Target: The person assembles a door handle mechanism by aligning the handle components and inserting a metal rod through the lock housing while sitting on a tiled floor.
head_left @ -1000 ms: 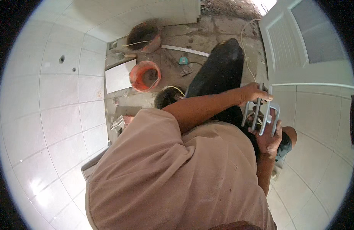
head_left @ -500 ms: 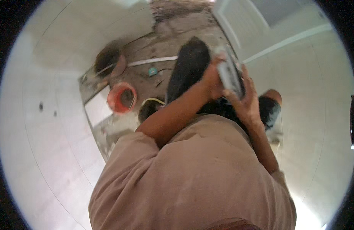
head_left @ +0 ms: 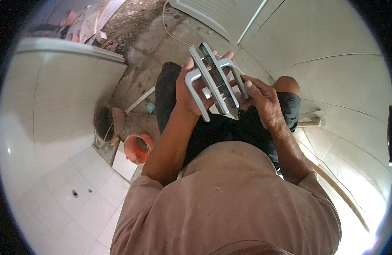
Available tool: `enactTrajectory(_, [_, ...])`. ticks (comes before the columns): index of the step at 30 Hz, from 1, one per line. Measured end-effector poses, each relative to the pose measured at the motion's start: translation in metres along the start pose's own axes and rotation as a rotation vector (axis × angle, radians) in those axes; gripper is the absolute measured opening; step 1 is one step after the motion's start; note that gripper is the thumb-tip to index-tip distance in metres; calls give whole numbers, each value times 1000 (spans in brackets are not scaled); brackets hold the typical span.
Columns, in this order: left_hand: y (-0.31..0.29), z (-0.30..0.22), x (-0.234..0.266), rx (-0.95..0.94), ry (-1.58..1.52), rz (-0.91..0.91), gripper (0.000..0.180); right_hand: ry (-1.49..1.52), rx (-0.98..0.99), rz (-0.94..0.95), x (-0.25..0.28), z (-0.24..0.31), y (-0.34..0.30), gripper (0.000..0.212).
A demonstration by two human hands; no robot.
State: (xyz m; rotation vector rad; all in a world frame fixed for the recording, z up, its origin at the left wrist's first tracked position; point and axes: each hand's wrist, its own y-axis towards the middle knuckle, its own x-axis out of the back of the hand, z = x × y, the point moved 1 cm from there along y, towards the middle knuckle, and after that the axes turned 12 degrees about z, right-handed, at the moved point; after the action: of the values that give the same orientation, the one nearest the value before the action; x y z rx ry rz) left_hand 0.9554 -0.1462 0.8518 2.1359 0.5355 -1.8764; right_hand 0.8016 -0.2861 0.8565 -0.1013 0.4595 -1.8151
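Silver-grey metal, a door handle set (head_left: 214,83) with two lever handles on long plates, was held up in front of the person's chest, above the dark shorts (head_left: 230,127). The left hand (head_left: 191,91) had its grip clenched around the left plate and lever, thumb lying along the top. The right hand (head_left: 260,98) grasped the right edge of the set, fingertips pressed to the plate. Whether a small screw sat between the plates was hard to tell. On the floor to the left stood an orange bucket (head_left: 138,148), with a darker, dirty bucket (head_left: 106,122) just beyond it, beside white tiles (head_left: 72,187).
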Motion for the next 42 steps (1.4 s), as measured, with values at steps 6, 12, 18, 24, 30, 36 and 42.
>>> enactTrajectory(6, [70,-17,44,156,158,-54,69,96,-81,-67,32,-4,52,44])
enactTrajectory(12, [123,-49,29,423,223,-173,62,288,-68,-190,45,-16,82,36])
enactTrajectory(18, [143,-19,17,572,16,86,70,394,-19,-244,63,35,33,33])
enactTrajectory(24, [139,73,38,694,87,317,80,-400,-40,-497,141,15,-130,47])
enactTrajectory(30, [127,145,-22,890,590,414,74,-199,-558,-1781,6,-166,-524,44])
enactTrajectory(36, [140,151,-40,991,661,616,79,645,-764,-2426,-335,-356,-656,27])
enactTrajectory(42, [162,150,-62,1263,469,754,74,1671,-564,-2483,-484,-519,-517,19])
